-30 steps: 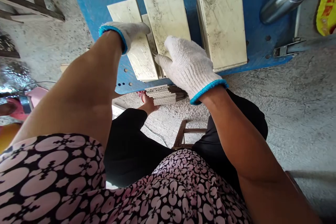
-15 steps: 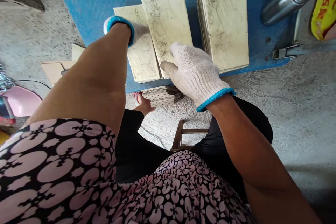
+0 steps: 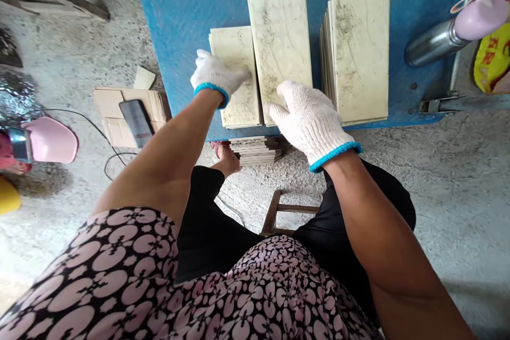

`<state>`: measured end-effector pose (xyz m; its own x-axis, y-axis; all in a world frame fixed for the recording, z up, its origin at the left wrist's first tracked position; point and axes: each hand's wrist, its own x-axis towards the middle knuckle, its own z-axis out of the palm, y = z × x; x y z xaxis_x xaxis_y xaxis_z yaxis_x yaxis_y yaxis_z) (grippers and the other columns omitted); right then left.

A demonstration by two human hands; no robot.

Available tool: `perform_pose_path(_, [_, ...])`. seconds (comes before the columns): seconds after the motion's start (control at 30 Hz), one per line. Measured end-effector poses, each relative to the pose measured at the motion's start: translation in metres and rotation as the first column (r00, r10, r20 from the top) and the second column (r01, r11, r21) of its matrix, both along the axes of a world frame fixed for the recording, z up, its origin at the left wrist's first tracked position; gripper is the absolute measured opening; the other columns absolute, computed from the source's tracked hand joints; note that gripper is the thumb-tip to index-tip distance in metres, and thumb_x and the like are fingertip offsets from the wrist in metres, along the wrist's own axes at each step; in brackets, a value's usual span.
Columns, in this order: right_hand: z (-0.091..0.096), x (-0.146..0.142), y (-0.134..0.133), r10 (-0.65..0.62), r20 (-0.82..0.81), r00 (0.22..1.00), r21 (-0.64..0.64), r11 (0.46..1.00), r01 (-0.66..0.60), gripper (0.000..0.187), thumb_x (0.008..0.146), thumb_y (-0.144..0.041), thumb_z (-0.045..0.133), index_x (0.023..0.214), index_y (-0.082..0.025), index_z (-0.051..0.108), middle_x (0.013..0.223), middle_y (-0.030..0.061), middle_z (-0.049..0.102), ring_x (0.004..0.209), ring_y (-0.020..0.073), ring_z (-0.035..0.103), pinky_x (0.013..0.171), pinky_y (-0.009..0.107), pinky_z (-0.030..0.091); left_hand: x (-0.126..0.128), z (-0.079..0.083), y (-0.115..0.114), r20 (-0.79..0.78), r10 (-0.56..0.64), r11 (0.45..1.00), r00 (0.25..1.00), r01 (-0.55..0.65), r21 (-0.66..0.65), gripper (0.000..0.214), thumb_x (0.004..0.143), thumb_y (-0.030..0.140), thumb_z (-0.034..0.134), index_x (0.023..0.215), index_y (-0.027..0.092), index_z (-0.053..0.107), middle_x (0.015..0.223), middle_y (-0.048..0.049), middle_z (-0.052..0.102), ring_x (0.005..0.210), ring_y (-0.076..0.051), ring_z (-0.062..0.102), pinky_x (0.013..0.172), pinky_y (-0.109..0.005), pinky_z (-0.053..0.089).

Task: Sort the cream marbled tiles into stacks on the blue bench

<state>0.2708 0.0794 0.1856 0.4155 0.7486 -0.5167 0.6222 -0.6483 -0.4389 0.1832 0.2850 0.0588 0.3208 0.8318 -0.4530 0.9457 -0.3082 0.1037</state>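
Observation:
Three stacks of thin, pale cream rectangular sheets with dark speckles lie on a blue table. My left hand (image 3: 217, 75), in a white knit glove with a blue cuff, is over the short left stack (image 3: 237, 103). Its thumb stretches across the top sheet and its fingers are apart, near the stack's left edge. My right hand (image 3: 308, 114), gloved the same way, rests at the lower right of the taller middle stack (image 3: 281, 34), thumb and fingers spread. To its right is the third stack (image 3: 360, 53). Neither hand visibly grips a sheet.
Several more sheets (image 3: 255, 151) are piled below the front edge of the blue table (image 3: 179, 21). A steel thermos (image 3: 432, 45) with a pink top and a yellow packet (image 3: 492, 58) are on the right. A phone (image 3: 136, 121) lies on cardboard (image 3: 107, 103) at left, near a wooden stool (image 3: 272, 212).
The view has shifted, so the stacks appear lower and farther right. My left hand now shows fully, its thumb across the left stack. My right hand stays by the middle stack.

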Motion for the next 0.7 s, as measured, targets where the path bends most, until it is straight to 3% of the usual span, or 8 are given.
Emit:
perform_pose_path(0.07, [0.001, 0.000, 0.000, -0.005, -0.007, 1.000, 0.008, 1.000, 0.005, 0.030, 0.100, -0.046, 0.046, 0.111, -0.023, 0.062, 0.107, 0.0116, 0.069, 0.094, 0.0268, 0.064, 0.069, 0.035, 0.044, -0.022, 0.000, -0.008, -0.022, -0.048, 0.986, 0.999, 0.051, 0.157, 0.137, 0.070, 0.089, 0.060, 0.156, -0.001, 0.003, 0.157, -0.0256, 0.030, 0.140, -0.039, 0.039, 0.104, -0.050, 0.041])
perform_pose_path(0.1, [0.001, 0.001, 0.000, -0.009, -0.007, 1.000, 0.013, 1.000, 0.009, 0.031, 0.100, -0.046, 0.046, 0.111, -0.023, 0.062, 0.107, 0.0115, 0.070, 0.094, 0.0266, 0.064, 0.068, 0.035, 0.043, -0.031, 0.000, -0.012, -0.035, -0.042, 0.985, 0.999, 0.047, 0.169, 0.134, 0.073, 0.089, 0.055, 0.158, 0.001, 0.002, 0.158, -0.0251, 0.029, 0.141, -0.039, 0.037, 0.101, -0.048, 0.042])
perform_pose_path(0.17, [0.001, 0.000, 0.000, -0.016, -0.003, 1.000, 0.017, 1.000, 0.016, 0.032, 0.100, -0.048, 0.045, 0.112, -0.023, 0.062, 0.106, 0.0112, 0.070, 0.093, 0.0266, 0.064, 0.066, 0.034, 0.042, -0.046, 0.000, -0.022, -0.049, 0.019, 0.997, 0.999, -0.015, 0.077, 0.125, 0.075, 0.085, 0.053, 0.159, 0.004, 0.010, 0.156, -0.0246, 0.034, 0.141, -0.040, 0.038, 0.098, -0.048, 0.043])
perform_pose_path(0.23, [0.002, -0.001, 0.000, -0.018, 0.005, 1.000, 0.013, 1.000, 0.018, 0.033, 0.101, -0.048, 0.045, 0.112, -0.023, 0.063, 0.104, 0.0110, 0.070, 0.092, 0.0268, 0.064, 0.065, 0.034, 0.041, -0.052, -0.001, -0.034, -0.045, 0.085, 0.995, 0.995, -0.087, -0.042, 0.118, 0.070, 0.080, 0.061, 0.157, 0.010, 0.023, 0.149, -0.0243, 0.043, 0.134, -0.042, 0.046, 0.099, -0.051, 0.045])
perform_pose_path(0.3, [0.001, -0.003, 0.001, -0.009, 0.009, 1.000, 0.021, 1.000, 0.009, 0.032, 0.101, -0.045, 0.044, 0.111, -0.022, 0.064, 0.102, 0.0109, 0.070, 0.091, 0.0265, 0.064, 0.066, 0.035, 0.042, -0.050, -0.002, -0.047, -0.004, 0.115, 0.990, 0.993, -0.115, -0.081, 0.114, 0.065, 0.075, 0.069, 0.155, 0.017, 0.030, 0.146, -0.0227, 0.046, 0.130, -0.044, 0.049, 0.102, -0.054, 0.045])
perform_pose_path(0.43, [0.000, -0.006, 0.002, 0.011, 0.004, 1.000, 0.052, 0.999, -0.012, 0.032, 0.101, -0.042, 0.043, 0.109, -0.020, 0.065, 0.101, 0.0105, 0.069, 0.090, 0.0257, 0.064, 0.069, 0.034, 0.043, -0.032, -0.001, -0.063, 0.051, 0.161, 0.981, 0.986, -0.154, -0.118, 0.113, 0.064, 0.069, 0.072, 0.155, 0.019, 0.026, 0.149, -0.0211, 0.041, 0.135, -0.043, 0.043, 0.108, -0.054, 0.042])
perform_pose_path(0.7, [-0.001, -0.005, 0.002, 0.015, 0.006, 1.000, 0.072, 0.997, -0.015, 0.031, 0.100, -0.040, 0.045, 0.109, -0.019, 0.065, 0.097, 0.0116, 0.069, 0.088, 0.0250, 0.064, 0.072, 0.034, 0.045, -0.007, -0.007, -0.052, 0.073, 0.259, 0.962, 0.963, -0.250, -0.112, 0.124, 0.058, 0.055, 0.080, 0.158, 0.015, 0.018, 0.148, -0.0243, 0.039, 0.135, -0.045, 0.042, 0.111, -0.055, 0.038])
